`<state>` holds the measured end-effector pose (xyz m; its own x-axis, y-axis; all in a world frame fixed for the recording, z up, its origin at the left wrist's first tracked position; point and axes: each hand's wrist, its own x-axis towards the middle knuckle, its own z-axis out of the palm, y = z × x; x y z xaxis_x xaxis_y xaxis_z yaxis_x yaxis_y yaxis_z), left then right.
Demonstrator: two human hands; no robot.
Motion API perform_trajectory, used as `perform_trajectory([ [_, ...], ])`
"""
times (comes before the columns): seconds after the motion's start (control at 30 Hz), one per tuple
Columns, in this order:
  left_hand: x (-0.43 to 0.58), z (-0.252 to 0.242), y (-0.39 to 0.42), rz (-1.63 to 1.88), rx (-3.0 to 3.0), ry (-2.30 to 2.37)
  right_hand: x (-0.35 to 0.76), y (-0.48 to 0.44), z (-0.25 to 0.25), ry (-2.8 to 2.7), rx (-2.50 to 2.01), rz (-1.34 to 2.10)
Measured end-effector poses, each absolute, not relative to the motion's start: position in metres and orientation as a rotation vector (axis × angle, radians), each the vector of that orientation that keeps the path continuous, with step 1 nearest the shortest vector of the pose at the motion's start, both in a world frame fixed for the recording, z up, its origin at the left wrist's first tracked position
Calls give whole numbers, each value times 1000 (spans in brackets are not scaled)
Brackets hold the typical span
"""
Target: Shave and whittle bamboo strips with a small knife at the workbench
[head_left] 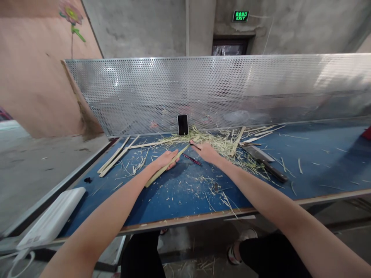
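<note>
A long pale green strip (pixel 162 175) lies slantwise across my left hand (pixel 169 160), whose fingers are wrapped round it. Its far end reaches up to my right hand (pixel 206 151). That hand is closed on a small dark tool (pixel 194 145), whose tip is at the strip; the tool's exact shape is too small to tell. Between the hands, a dark red pen-like stick (pixel 191 159) rests on the blue table (pixel 179 200). Just beyond my hands is a heap of thin green shavings (pixel 214 139).
A phone (pixel 182 125) stands upright against the perforated metal screen (pixel 139 88). Right of the shavings lies a cleaver (pixel 271 168) with a dark handle. Pale strips (pixel 116 158) lie at the left. A white power strip (pixel 52 218) sits on the left front corner.
</note>
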<state>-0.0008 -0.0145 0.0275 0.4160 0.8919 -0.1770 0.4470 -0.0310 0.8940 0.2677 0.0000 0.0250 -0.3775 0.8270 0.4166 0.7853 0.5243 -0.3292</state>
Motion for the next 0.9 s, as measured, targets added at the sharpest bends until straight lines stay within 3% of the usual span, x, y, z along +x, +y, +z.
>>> perform_trajectory([
  [0.9,9,39,-29,525,1737,1319,270,-2,27,-2221,-1238,251],
])
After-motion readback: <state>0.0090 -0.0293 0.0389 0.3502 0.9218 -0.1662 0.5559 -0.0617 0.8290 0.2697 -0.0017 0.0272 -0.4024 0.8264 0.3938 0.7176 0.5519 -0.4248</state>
